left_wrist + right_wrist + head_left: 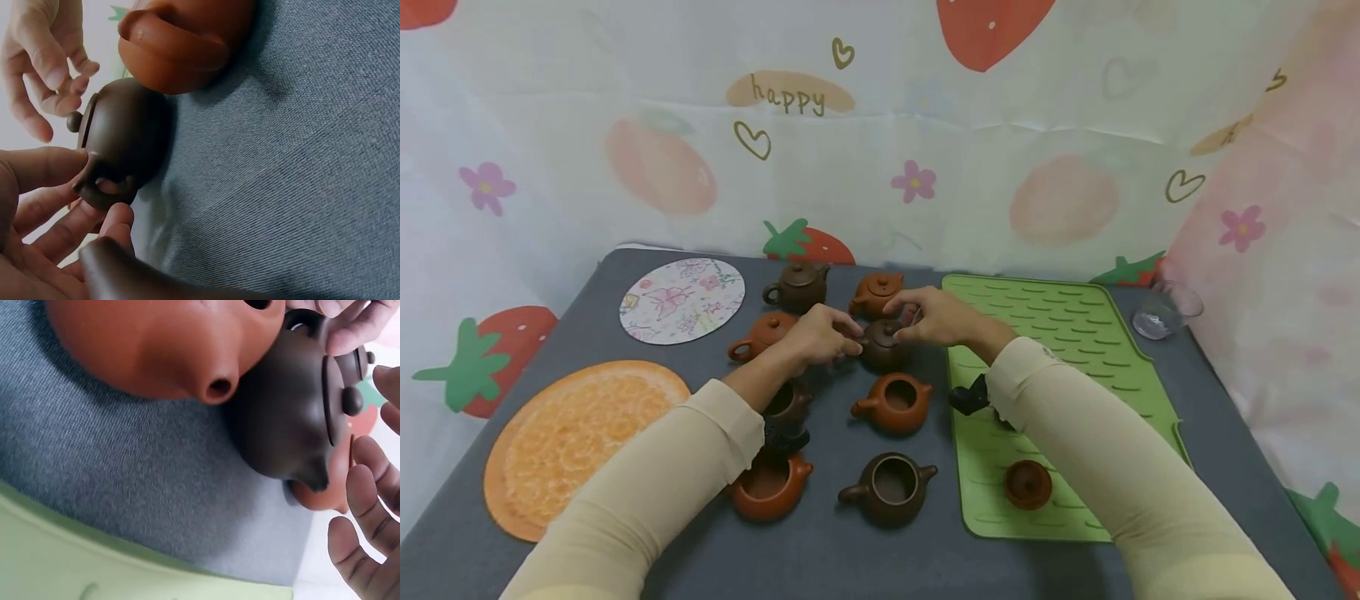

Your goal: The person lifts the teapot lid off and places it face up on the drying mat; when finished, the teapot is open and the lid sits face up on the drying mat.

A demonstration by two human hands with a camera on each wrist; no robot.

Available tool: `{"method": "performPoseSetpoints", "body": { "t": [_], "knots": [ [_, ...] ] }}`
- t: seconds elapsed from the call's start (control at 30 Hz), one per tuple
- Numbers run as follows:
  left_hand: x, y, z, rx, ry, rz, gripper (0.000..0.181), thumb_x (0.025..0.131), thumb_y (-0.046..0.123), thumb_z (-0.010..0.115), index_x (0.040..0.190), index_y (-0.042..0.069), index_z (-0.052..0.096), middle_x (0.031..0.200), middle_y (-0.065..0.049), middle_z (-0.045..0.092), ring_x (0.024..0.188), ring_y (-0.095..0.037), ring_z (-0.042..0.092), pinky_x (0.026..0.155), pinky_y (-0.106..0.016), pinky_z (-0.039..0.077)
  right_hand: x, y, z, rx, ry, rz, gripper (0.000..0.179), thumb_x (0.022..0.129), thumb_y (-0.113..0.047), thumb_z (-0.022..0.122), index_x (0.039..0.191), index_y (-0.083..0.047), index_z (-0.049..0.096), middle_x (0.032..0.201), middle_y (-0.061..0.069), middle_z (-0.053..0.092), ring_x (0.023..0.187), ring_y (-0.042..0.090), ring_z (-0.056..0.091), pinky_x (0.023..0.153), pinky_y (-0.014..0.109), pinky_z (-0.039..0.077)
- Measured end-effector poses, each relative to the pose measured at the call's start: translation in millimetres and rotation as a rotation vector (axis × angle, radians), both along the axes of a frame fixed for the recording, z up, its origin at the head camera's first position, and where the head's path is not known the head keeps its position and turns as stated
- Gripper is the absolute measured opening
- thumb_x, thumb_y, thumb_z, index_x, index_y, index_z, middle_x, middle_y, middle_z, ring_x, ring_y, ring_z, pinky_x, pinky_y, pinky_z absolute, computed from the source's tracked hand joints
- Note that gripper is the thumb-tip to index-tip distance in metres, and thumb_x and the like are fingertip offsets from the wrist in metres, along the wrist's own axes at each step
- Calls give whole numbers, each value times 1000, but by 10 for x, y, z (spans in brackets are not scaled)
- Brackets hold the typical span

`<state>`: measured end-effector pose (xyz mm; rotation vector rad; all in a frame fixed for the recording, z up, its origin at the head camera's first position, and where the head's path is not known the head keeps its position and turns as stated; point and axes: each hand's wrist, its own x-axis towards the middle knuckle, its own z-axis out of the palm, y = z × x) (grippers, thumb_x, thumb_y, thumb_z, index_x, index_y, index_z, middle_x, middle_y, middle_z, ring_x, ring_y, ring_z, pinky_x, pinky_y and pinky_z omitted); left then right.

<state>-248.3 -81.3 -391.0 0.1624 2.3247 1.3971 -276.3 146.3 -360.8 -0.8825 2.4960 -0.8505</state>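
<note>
A dark brown teapot [883,354] stands mid-table, its round-knobbed lid in place. My left hand [822,335] is at its handle. In the left wrist view, the thumb [47,167] lies along the top of the handle and the fingers curl beneath, pinching the teapot [131,125] there. My right hand [936,317] hovers on the spout side, close by the lid. Its fingers [362,494] are loosely bent and apart from the teapot [281,406] in the right wrist view, holding nothing. An orange-brown teapot without a lid [912,421] stands just nearer.
Lidded teapots stand behind and left, including a dark one [801,290] and an orange one [880,292]. Nearer is a lidless dark teapot [880,510]. A reddish lid [1028,485] lies on the green mat [992,521]. Two round mats lie left; a clear glass vessel [1153,318] is far right.
</note>
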Motion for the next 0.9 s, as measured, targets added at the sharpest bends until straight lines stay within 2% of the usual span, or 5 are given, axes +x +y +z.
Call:
{"method": "performPoseSetpoints", "body": {
  "t": [0.37,0.63,0.9],
  "knots": [
    [-31,12,-42,-44,-8,44,14,90,7,69,104,6,73,83,-13,63,76,-31,60,64,-43,51,13,-144,-72,42,-2,-54,29,90,-13,69,118,-7,67,99,9,62,87,23,60,75,37,49],
    [-53,24,-21,-49,-43,45,14,90,8,70,104,6,73,87,-12,64,79,-32,61,67,-43,51,32,-180,-102,84,89,-96,23,90,-15,71,111,-6,71,99,8,67,90,21,62,76,36,51],
    [-78,4,-7,-57,-41,29,13,90,8,70,102,7,73,87,-13,65,80,-32,61,69,-45,51,20,-158,-116,62,148,-91,17,92,-13,68,105,-6,75,96,7,70,80,18,63,68,32,52]
  ]
}}
